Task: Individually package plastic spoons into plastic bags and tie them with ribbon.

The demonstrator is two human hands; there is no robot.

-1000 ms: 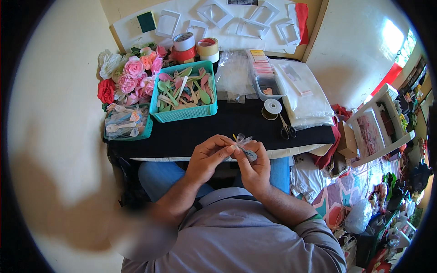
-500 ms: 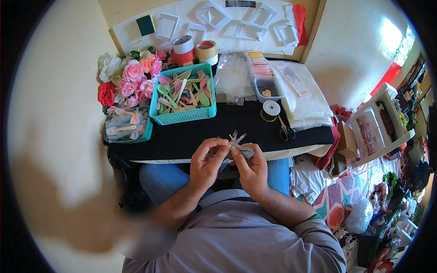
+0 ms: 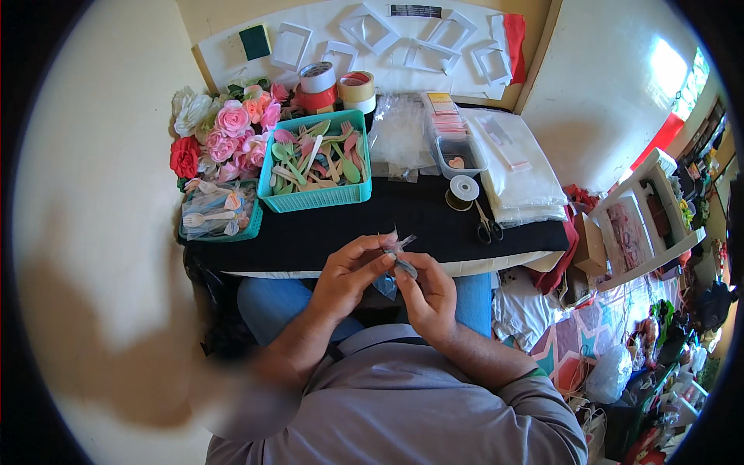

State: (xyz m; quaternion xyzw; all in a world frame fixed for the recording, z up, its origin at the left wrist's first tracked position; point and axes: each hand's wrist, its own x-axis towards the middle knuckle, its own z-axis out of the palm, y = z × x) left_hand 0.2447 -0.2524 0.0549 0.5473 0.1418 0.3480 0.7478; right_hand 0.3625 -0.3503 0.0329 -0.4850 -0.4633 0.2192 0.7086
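Note:
At the table's near edge, my hands meet around a small clear plastic packet [image 3: 385,286] with a gathered neck. My left hand [image 3: 346,277] pinches that neck between thumb and fingertips. Closed as well, my right hand [image 3: 428,298] holds the packet's other side, its thumb and forefinger at a small grey-blue rounded piece [image 3: 406,269] that looks like a tag. Clear film sticks up between the fingertips. My fingers hide most of the packet, so its contents cannot be made out.
Beyond my hands stand a turquoise basket of coloured spoons and forks [image 3: 314,199] and a smaller basket of wrapped cutlery [image 3: 252,225]. Scissors [image 3: 488,229], a ribbon spool [image 3: 463,190], a plastic tub [image 3: 457,161] and stacked clear bags [image 3: 531,182] lie right. Artificial flowers [image 3: 225,139] stand at left.
My left fingertips have shifted slightly up along the gathered neck. The rounded piece has turned and moved a little toward the left, and more of the packet shows below my hands.

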